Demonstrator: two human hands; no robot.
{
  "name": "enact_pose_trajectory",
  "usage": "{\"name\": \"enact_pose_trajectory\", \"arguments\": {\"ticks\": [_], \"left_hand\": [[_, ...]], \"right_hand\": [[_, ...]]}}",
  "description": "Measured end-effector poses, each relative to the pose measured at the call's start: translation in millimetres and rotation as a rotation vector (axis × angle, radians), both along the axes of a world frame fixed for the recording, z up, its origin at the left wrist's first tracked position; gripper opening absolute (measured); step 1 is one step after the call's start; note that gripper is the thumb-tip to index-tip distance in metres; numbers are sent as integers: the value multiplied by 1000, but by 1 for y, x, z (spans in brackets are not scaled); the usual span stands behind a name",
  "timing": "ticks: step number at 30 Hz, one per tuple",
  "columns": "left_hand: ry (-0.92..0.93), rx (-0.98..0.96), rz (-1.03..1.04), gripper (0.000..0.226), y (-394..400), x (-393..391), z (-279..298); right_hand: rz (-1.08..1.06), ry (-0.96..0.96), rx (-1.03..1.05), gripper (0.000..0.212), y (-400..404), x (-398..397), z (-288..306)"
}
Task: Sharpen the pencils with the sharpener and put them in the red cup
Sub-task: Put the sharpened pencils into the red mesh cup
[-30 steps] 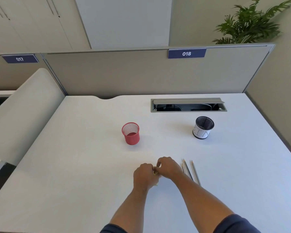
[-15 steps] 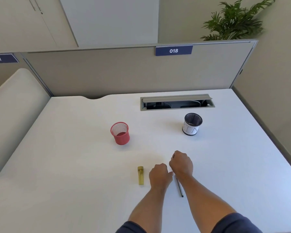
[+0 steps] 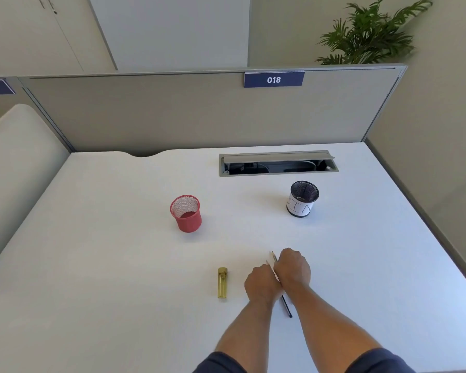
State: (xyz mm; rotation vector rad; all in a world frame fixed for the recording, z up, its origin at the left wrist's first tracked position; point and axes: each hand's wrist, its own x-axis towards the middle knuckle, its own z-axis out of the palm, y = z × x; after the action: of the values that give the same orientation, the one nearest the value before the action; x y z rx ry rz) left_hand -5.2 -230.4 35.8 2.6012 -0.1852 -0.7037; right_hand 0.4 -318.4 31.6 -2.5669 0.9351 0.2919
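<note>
So far the red cup (image 3: 186, 214) is empty. Near it, both hands (image 3: 277, 278) hold pencils (image 3: 273, 258); the sharpener (image 3: 222, 282) lies untouched.

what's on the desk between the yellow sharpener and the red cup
Nothing: bare white desk between sharpener and red cup, seen in the head view.

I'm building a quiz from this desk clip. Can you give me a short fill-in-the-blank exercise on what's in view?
1. The mesh cup left of the black and white cup is coloured ____.
2. The yellow sharpener lies on the white ____.
3. The sign on the divider reads ____.
4. Both hands are gathered over the ____.

Missing words: red; desk; 018; pencils
</note>
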Motion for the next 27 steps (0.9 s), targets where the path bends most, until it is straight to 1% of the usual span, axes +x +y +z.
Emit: {"name": "enact_pose_trajectory", "arguments": {"ticks": [1, 6, 9, 11, 14, 16, 19, 23, 25, 27], "left_hand": [[7, 2, 3, 11, 1, 1, 0], [86, -3, 16, 18, 5, 8, 1], [156, -7, 15, 13, 8, 12, 1], [167, -18, 3, 9, 12, 15, 1], [106, -18, -5, 10, 21, 21, 1], [59, -42, 1, 11, 29, 29, 2], [-8, -62, 23, 12, 41, 49, 9], [-130, -109, 94, 22, 60, 87, 27], [-191, -151, 121, 19, 72, 109, 37], [-269, -207, 141, 14, 86, 129, 48]], "right_hand": [[8, 4, 0, 15, 0, 0, 0], [68, 26, 19, 16, 5, 6, 4], [99, 51, 33, 14, 8, 11, 4], [112, 63, 53, 12, 10, 14, 3], [92, 43, 96, 15, 13, 17, 2], [76, 23, 118, 13, 14, 22, 3], [56, -41, 188, 15, 14, 34, 8], [-26, -220, 389, 12, 17, 53, 20], [-55, -299, 487, 9, 21, 63, 28], [-75, -361, 580, 11, 27, 73, 37]]}}
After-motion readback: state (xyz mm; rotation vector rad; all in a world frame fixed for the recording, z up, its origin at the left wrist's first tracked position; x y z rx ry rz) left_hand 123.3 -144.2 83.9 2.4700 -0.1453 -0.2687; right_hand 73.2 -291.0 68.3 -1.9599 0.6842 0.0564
